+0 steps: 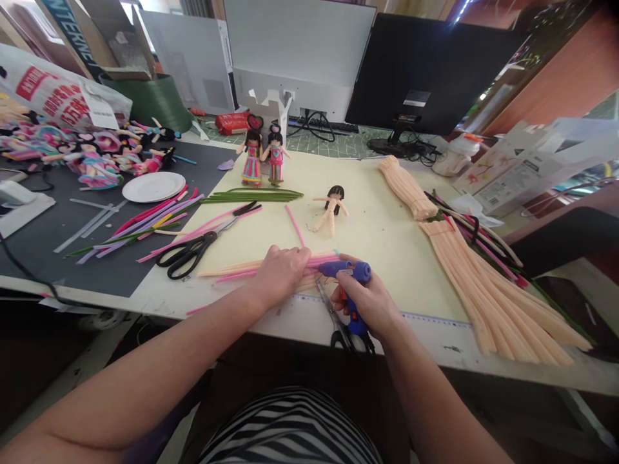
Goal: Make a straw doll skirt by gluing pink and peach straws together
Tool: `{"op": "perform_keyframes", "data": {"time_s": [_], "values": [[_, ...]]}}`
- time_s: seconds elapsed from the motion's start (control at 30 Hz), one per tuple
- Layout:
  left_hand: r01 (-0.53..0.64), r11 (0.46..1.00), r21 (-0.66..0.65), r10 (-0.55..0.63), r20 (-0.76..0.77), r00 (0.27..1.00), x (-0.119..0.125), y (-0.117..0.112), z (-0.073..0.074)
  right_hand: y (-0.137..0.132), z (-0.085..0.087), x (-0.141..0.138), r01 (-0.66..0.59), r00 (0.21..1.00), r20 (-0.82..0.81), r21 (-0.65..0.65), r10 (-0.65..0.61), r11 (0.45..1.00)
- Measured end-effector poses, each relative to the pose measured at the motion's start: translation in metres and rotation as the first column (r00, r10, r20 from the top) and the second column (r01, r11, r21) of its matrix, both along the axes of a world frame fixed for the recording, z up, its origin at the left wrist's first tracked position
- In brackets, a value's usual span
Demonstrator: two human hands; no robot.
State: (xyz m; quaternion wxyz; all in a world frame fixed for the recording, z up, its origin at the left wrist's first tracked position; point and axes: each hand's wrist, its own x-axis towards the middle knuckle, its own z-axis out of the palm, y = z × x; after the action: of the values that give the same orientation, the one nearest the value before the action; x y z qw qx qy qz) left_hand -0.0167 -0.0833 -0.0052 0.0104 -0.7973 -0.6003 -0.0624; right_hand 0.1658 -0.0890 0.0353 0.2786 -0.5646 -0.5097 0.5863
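My left hand [283, 272] is closed over a bundle of pink and peach pipe cleaners [232, 267] lying on the pale yellow mat [387, 238]. A blue glue gun [351, 283] sits in the grip of my right hand [370, 303], its nozzle pointing left at the bundle beside my left fingers. Small scissors [333, 319] lie under the gun at the table's front edge. An undressed doll with black hair [333, 205] lies on the mat beyond my hands.
Two dressed dolls [264, 158] stand at the back. Black scissors [193, 248], loose pink, purple and green pipe cleaners [145, 225] and a white plate [153, 187] lie left. Peach pipe cleaner bundles [483, 290] spread right. A pile of finished dolls [82, 154] and monitors [425, 71] are behind.
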Motion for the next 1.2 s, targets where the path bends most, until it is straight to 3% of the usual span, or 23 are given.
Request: {"op": "perform_keyframes", "data": {"time_s": [0.43, 0.73, 1.2], "values": [[0.026, 0.999, -0.043, -0.021, 0.109, 0.994, -0.004, 0.002, 0.001, 0.001, 0.004, -0.001, -0.022, 0.999, 0.039, 0.021, 0.021, 1.0], [0.025, 0.998, -0.051, -0.018, 0.128, 0.992, -0.006, 0.003, -0.003, -0.001, 0.01, -0.001, -0.024, 0.994, 0.103, 0.031, 0.021, 0.999], [0.052, 0.998, -0.045, -0.046, 0.121, 0.992, -0.007, 0.001, 0.002, 0.0, 0.007, -0.004, -0.023, 0.995, 0.094, 0.029, 0.02, 0.999]]}}
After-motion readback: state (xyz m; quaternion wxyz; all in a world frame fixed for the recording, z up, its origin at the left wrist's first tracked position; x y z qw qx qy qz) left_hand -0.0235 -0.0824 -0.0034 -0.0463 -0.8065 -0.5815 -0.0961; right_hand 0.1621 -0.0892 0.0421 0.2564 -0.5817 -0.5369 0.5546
